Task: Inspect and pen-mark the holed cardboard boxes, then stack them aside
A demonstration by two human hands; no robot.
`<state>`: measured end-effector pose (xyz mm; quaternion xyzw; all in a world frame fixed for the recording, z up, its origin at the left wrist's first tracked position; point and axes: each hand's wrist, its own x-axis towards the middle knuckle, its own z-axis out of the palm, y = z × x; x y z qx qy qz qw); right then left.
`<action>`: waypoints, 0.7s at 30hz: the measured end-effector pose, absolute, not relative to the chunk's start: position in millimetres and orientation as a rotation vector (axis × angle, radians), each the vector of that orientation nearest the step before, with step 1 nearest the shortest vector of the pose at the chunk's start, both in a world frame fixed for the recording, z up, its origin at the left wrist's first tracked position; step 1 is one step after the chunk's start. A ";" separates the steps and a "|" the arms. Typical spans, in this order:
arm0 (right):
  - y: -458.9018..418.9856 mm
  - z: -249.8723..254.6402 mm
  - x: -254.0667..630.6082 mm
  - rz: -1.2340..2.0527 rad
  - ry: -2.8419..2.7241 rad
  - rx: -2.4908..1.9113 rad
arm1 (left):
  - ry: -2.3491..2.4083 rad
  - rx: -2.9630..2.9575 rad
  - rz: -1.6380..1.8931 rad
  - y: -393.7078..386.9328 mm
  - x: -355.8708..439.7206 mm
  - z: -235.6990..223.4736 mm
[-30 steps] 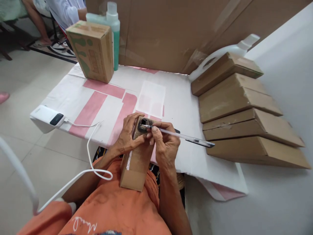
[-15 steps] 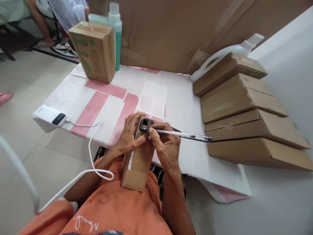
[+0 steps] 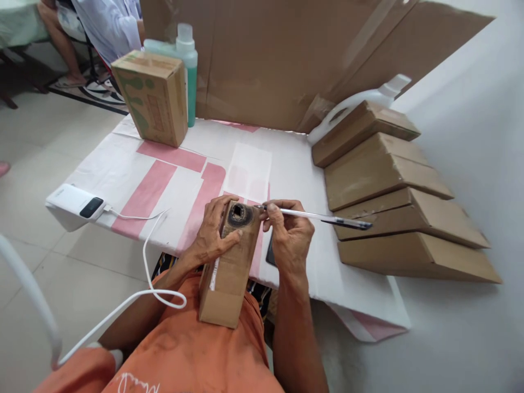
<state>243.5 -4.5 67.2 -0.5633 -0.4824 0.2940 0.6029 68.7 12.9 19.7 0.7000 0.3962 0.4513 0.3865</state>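
A long, narrow cardboard box [image 3: 229,273] rests against the orange shirt, tilted over the table's front edge. My left hand [image 3: 213,232] grips its upper left side, the thumb lying across the face. Near the box's far end is a small square hole [image 3: 237,211] with dark, ring-shaped ink marks around it. In my right hand [image 3: 291,232] is a clear pen [image 3: 313,215], pinched between thumb and fingers. Its writing tip points left, just off the box's upper right corner, and its dark end points right. A dark flat object [image 3: 271,253] lies partly hidden beside my right hand.
Several cardboard boxes [image 3: 368,213] lean in a row at the right, before a white jug [image 3: 347,112]. An upright carton [image 3: 158,103] and green bottle [image 3: 191,76] stand back left. A power bank [image 3: 76,202] with a white cable [image 3: 135,295] sits at the left edge. Someone [image 3: 110,27] sits beyond.
My right hand and the pen have moved right, away from the hole, uncovering the dark marks around it. My left hand keeps its hold on the box. The view has shifted slightly.
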 end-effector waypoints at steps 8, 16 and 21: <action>25.1 29.3 283.4 0.685 -1.418 -1.900 | 1.014 1.727 1.146 14.5 61.5 15.6; 6.1 10.5 247.7 0.731 -1.738 -2.440 | 1.032 1.725 1.113 16.5 59.9 20.7; -12.7 18.1 263.3 0.707 -1.690 -2.480 | 1.034 1.707 1.101 16.3 59.8 20.9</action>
